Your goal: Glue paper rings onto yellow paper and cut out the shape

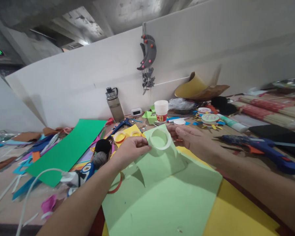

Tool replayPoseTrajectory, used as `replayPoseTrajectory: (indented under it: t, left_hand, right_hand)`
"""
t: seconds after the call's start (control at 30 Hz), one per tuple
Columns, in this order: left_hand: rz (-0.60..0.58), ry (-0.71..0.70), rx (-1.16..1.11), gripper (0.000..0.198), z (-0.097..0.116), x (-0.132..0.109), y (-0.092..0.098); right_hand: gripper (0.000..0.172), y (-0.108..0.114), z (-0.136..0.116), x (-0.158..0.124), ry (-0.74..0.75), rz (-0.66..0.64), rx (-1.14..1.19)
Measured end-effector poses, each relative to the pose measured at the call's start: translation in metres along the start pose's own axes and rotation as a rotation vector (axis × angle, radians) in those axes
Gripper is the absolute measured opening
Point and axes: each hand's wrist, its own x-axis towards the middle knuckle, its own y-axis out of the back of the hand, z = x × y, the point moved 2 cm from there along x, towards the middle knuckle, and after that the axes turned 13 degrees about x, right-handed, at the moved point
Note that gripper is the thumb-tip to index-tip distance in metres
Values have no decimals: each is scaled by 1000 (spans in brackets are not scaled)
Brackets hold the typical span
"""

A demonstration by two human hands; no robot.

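Observation:
A white ring (160,139) stands against a raised piece of light green paper (162,162), above a larger light green sheet (167,206). On the ring's left side, my left hand (135,147) has its fingers pressed together near the paper's edge; what they hold is too small to tell. My right hand (186,136) is at the right of the ring, fingers curled by the paper's upper corner, and its fingertips are partly hidden. A red-rimmed ring (116,183) lies partly behind my left forearm.
Yellow sheets (236,209) lie under the green one. A blue glue gun (267,147) rests at the right. Behind are stacked paper cups (161,109) and a bottle (115,106). A dark green sheet (68,147) and a white cable (29,193) are at the left.

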Motion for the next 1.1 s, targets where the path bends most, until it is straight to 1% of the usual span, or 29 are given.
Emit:
replayPoseTrajectory:
  t: [0.07,0.1,0.2,0.27,0.33,0.43,0.57,0.63,0.7,0.83,0.97,1.1]
  left_hand:
    - [27,-21,-34,15,0,1,-1]
    - [33,-40,-48,16,0,1,-2]
    - [16,-90,-86,21,-2,2,-5]
    - [-18,-119,-133,28,-3,3,-7]
    - [-49,-151,-199,39,-1,3,-9]
    - [-43,-167,-282,51,5,1,-11]
    - [48,-40,-286,48,8,-2,-15]
    - [76,-17,-261,47,10,-3,-17]
    - [80,-33,-244,44,11,-4,-18]
    - [90,-59,-228,39,15,-6,-18]
    - [53,-131,-364,43,19,-9,-20]
    - [66,-130,-393,40,20,-11,-22]
  right_hand:
    - [48,-1,4,0,-55,-49,9]
    - [48,0,6,1,-71,-41,7]
    - [42,2,10,3,-91,39,0]
    - [40,2,9,3,-89,86,8]
    - [39,0,7,2,-87,104,23]
    - [39,-5,1,-1,-83,99,47]
    - [41,-11,-5,-4,-87,57,71]
    - [44,-13,-7,-4,-87,36,80]
    - [45,-14,-8,-4,-79,33,75]
    - [38,-13,-10,-4,-45,41,30]
    - [34,-13,-13,-5,23,41,14]
    - [38,-15,-18,-10,76,31,3]
